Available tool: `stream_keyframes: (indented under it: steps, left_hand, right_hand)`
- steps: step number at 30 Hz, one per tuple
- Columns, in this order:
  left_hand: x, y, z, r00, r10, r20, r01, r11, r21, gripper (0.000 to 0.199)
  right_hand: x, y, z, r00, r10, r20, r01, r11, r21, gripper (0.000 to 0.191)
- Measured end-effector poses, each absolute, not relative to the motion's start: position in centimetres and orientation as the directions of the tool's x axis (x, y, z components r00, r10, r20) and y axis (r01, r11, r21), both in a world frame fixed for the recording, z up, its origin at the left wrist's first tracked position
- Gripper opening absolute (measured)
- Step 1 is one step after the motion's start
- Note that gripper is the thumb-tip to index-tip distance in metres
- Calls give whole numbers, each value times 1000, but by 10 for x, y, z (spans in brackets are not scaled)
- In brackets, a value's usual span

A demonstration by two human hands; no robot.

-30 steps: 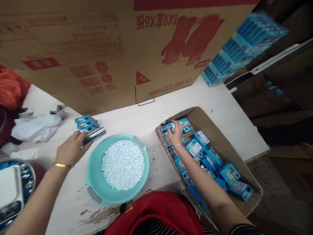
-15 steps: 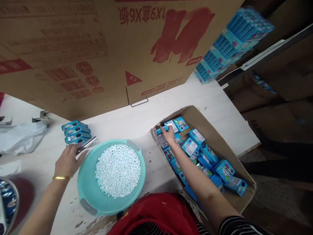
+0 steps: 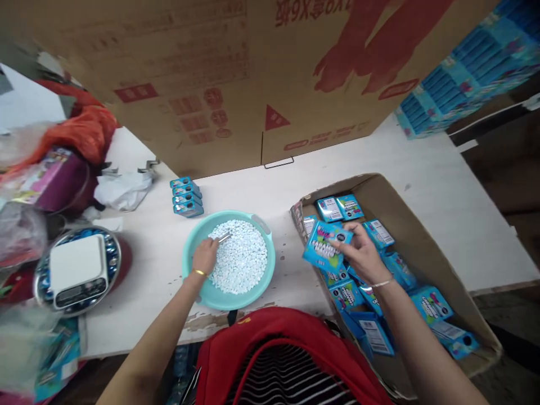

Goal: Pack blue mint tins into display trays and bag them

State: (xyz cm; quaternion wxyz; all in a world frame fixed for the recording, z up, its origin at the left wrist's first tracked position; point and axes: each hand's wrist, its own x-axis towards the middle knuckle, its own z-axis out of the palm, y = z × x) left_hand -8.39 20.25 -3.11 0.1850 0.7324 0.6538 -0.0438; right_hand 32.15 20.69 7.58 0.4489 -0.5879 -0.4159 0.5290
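Note:
My left hand (image 3: 205, 256) is closed around a small shiny metal scoop (image 3: 225, 238), whose end is at the white pellets (image 3: 240, 261) in the turquoise basin (image 3: 270, 264). Between finger and thumb, my right hand (image 3: 363, 253) holds a flat blue packet (image 3: 324, 246), printed side up, above the near left side of an open cardboard box (image 3: 405, 214). Several blue packets (image 3: 430, 305) lie loosely inside that box. Behind the basin, a row of small blue packs (image 3: 186, 197) stands on the white table (image 3: 152, 253).
A large printed carton (image 3: 211, 73) stands at the back. Stacked blue display boxes (image 3: 455, 84) are at the back right. On the left are a white scale (image 3: 79, 270) on a round tub of blue wrapped items, a white bag (image 3: 124, 190) and orange plastic (image 3: 84, 129).
My left hand has moved the metal scoop from the basin's left rim into the pellets. My right hand has lifted a blue packet from the box's far left corner. The view has shifted left.

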Motion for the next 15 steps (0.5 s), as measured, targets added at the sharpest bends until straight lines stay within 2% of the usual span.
stream_keyframes:
  steps: [4,6,8,9,11,13,15]
  left_hand:
    - [-49,176,-48,226,917,-329,941,-118,318,34]
    - [-34,158,-52,262,905,-334,915,-123,385,35]
    - [-24,144,-54,291,895,-337,883,-115,456,35]
    - [-21,139,-55,302,892,-338,865,-107,490,36]
    - [-21,133,-53,315,888,-336,829,-85,553,35]
    - [-26,133,-47,322,888,-328,794,-65,604,32]
    - [-35,136,-34,331,892,-309,762,-59,645,28]
  right_hand:
    - [279,160,100,-296,849,-437,-96,-481,-871,62]
    - [263,138,103,-483,712,-510,-155,-643,-750,54]
    - [254,125,103,-565,607,-558,-180,-751,-635,44]
    - [253,122,102,-553,601,-577,-196,-767,-611,41]
    - [252,125,96,-447,668,-595,-220,-727,-651,41]
    - [252,136,85,-296,776,-557,-180,-618,-766,42]
    - [251,149,72,-164,882,-441,-52,-454,-889,40]
